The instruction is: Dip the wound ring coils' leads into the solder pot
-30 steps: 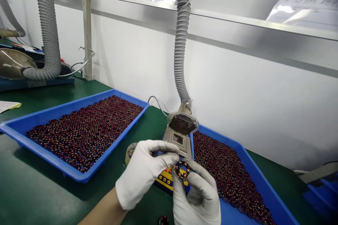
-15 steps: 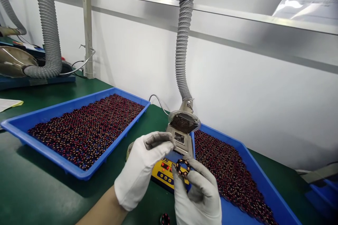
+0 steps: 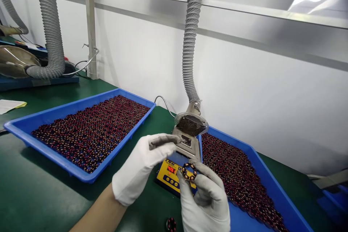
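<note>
Coil point(image 3: 189, 172) sits just in front of the solder station point(image 3: 170, 174), pinched at its rim between the thumb and fingertips of the gloved right hand point(image 3: 203, 199). The gloved left hand point(image 3: 141, 168) is beside it, fingers pressed together; whether they pinch anything, I cannot tell. This wire-wound ring looks light and stiff, though its windings may be delicate; the outer edge seems the best hold.

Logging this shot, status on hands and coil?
Left gloved hand raised, apart from coil. Right gloved hand pinching wound toroid coil. Yellow control unit just behind and below coil.
</note>
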